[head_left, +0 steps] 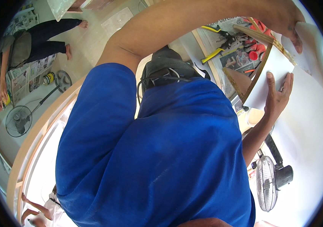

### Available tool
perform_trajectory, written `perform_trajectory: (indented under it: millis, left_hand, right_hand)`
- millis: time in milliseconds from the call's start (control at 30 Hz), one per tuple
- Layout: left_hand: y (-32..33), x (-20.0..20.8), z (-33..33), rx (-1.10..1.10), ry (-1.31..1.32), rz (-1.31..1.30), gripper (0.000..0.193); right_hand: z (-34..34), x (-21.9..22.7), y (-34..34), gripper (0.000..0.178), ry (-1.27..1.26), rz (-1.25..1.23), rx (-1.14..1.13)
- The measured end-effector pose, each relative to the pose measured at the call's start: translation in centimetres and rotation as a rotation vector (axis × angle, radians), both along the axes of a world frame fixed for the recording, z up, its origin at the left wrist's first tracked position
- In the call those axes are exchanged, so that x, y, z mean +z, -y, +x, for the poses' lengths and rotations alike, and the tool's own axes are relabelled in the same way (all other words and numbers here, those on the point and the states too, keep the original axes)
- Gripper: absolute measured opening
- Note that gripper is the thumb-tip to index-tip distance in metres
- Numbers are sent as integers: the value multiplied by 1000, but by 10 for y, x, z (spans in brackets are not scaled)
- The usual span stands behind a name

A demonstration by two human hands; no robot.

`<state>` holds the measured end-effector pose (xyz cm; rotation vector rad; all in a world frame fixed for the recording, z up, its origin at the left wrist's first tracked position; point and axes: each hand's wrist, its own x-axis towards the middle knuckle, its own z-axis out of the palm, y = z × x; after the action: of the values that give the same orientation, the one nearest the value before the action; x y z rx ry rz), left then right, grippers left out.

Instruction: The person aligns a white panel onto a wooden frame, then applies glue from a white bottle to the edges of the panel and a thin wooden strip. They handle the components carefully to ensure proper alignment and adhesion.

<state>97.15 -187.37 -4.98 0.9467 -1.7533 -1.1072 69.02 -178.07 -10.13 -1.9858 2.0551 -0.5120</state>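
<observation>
White panel (259,89) with a wooden edge (258,72) stands tilted at the person's right side, its pale face turned toward the right hand (278,96). That hand lies against the face, fingers nearly straight and together, thumb spread away from them; it presses flat and does not wrap around anything that shows. Past the far end of the panel is the left hand (294,32), reached across with its fingers hanging down; I cannot tell whether it grips anything. A wooden strip (258,34) runs just beyond the panel's far corner, near that hand.

Left of the panel, newspaper (241,57) bears two yellow-and-black tools (212,55), well apart from either hand. Red and grey items (259,48) lie bunched between the newspaper's middle and the panel, too jumbled to identify. Nearer the person than the panel is a black fan (266,183) with a wire cage. Far to the panel's left, another person (21,45) in dark trousers is beside a second fan (18,121).
</observation>
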Motion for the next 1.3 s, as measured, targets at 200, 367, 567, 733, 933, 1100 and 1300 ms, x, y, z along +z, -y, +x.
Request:
perform_trajectory:
  millis: [200, 367, 567, 733, 933, 1100, 1300]
  left_hand:
    - [18, 0, -6, -76, -6, 159, 32]
    - [8, -11, -1, -1, -47, -111, 32]
    - [9, -9, -4, -17, -16, -84, 32]
    - [5, -6, 0, -14, -7, -110, 33]
    - [-1, 7, 1, -12, 65, -18, 33]
    - [1, -1, -4, 54, 46, -98, 33]
    - [6, -18, -9, 16, 23, -206, 32]
  right_hand:
    - [-4, -2, -2, 103, -7, 0, -12]
    - [3, 2, 1, 104, -33, 4, -6]
    - [-1, -1, 0, 105, -57, -12, 1]
    - [-4, -2, 2, 105, -81, -28, 24]
    - [-1, -1, 1, 104, -51, -7, -5]
    - [-2, -2, 3, 105, -48, -8, -3]
    - [0, 0, 4, 102, -33, -5, -5]
